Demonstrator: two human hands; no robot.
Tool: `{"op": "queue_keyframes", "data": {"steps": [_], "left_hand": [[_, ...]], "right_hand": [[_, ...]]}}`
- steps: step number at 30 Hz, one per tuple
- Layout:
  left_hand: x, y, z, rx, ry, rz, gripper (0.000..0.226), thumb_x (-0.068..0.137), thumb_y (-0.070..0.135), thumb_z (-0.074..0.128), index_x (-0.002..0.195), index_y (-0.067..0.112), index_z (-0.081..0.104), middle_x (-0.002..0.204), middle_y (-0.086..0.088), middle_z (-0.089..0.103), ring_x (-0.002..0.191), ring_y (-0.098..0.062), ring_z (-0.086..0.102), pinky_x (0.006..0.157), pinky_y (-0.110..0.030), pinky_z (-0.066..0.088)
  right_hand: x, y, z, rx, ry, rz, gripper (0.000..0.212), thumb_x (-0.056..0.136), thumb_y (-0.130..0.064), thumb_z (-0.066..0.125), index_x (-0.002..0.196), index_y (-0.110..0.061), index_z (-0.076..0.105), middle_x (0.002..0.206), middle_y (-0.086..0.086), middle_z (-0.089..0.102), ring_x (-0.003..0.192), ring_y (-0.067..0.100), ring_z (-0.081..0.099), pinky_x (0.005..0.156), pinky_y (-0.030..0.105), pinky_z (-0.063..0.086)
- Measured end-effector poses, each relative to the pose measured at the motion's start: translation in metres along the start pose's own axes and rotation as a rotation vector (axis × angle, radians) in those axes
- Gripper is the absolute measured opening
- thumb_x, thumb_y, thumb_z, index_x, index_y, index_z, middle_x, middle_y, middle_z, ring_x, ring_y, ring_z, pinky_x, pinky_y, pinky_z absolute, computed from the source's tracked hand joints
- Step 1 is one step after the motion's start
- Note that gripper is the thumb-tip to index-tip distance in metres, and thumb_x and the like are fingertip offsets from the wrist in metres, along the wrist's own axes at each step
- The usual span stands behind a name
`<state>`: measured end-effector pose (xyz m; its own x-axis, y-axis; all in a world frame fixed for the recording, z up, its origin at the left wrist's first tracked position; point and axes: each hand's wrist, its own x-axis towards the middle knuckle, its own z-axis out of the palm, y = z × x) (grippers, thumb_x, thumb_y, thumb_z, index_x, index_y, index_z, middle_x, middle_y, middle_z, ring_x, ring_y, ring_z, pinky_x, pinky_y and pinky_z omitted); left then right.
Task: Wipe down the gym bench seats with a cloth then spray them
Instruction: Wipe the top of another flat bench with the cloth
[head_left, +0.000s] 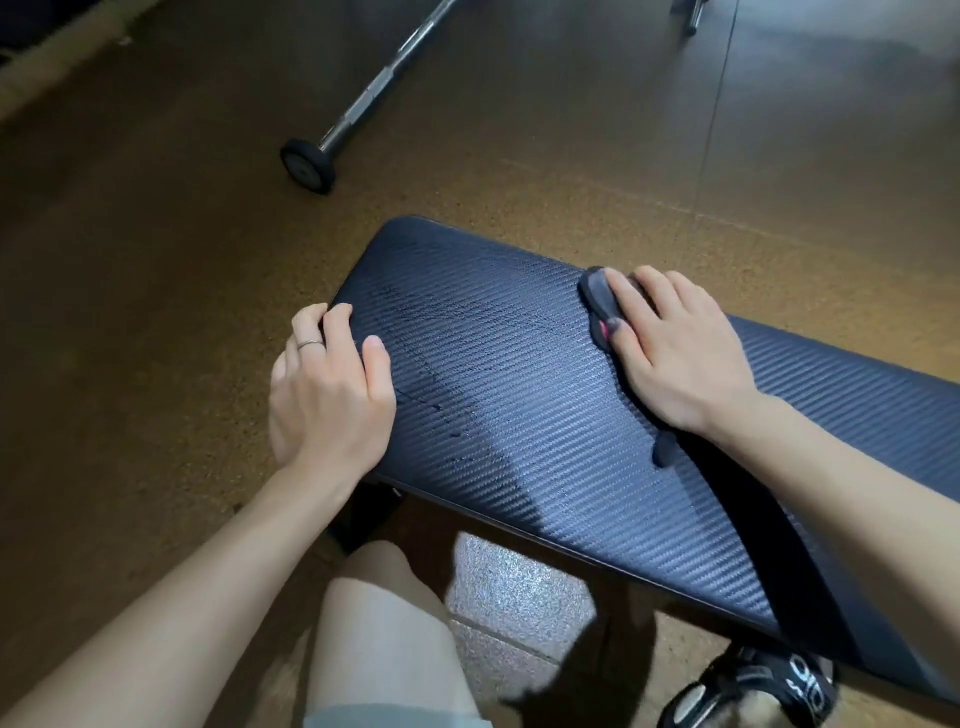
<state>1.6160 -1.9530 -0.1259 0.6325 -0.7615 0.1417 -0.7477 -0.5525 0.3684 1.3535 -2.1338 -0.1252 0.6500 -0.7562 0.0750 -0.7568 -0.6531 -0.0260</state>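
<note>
A dark blue padded gym bench seat (519, 395) with a ribbed weave runs from the centre to the lower right. Faint wet streaks and drops show on its left half. My right hand (675, 353) lies flat on a dark grey cloth (597, 293) with a pink spot, pressing it onto the seat near the far edge. A corner of the cloth pokes out below my wrist. My left hand (327, 384) grips the seat's left end, fingers on top and a ring on one finger.
A steel barbell (358, 104) with a small black end plate (306, 166) lies on the brown floor beyond the bench. My bare knee (384, 613) and a black sandal (753, 691) are below the bench. Open floor lies to the left.
</note>
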Motion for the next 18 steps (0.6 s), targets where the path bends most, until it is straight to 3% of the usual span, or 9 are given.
{"op": "queue_keyframes", "data": {"steps": [6,10,14,18], "left_hand": [[0.003,0.000,-0.001,-0.020,0.017,0.017,0.045,0.106,0.038,0.034,0.140,0.013,0.050,0.143,-0.010,0.049,0.115,-0.031,0.059,0.093,-0.051,0.053],[0.005,-0.004,0.000,0.016,0.027,0.013,0.040,0.106,0.035,0.037,0.140,0.018,0.049,0.140,-0.003,0.048,0.112,-0.026,0.059,0.088,-0.039,0.043],[0.005,-0.010,-0.001,0.037,0.014,0.023,0.041,0.104,0.036,0.033,0.141,0.024,0.047,0.144,0.002,0.044,0.111,-0.026,0.060,0.087,-0.042,0.043],[0.000,-0.010,-0.003,0.029,0.010,0.008,0.042,0.107,0.035,0.034,0.145,0.021,0.047,0.147,0.001,0.044,0.111,-0.026,0.060,0.091,-0.043,0.044]], "right_hand": [[0.100,-0.113,0.013,0.022,-0.006,0.005,0.059,0.102,-0.042,0.023,0.152,-0.014,0.035,0.142,0.011,0.054,0.122,0.036,0.052,0.104,0.047,0.036],[0.146,-0.170,0.015,0.045,0.028,-0.063,0.054,0.105,-0.041,0.025,0.149,-0.013,0.038,0.143,0.011,0.052,0.123,0.035,0.051,0.101,0.045,0.035],[0.144,-0.140,0.013,0.083,-0.018,-0.180,0.058,0.106,-0.045,0.023,0.158,-0.018,0.028,0.148,0.013,0.046,0.125,0.038,0.049,0.100,0.045,0.039],[0.089,-0.083,0.014,0.074,0.030,-0.188,0.058,0.104,-0.043,0.028,0.154,-0.015,0.036,0.137,0.014,0.051,0.114,0.040,0.052,0.095,0.047,0.041]]}}
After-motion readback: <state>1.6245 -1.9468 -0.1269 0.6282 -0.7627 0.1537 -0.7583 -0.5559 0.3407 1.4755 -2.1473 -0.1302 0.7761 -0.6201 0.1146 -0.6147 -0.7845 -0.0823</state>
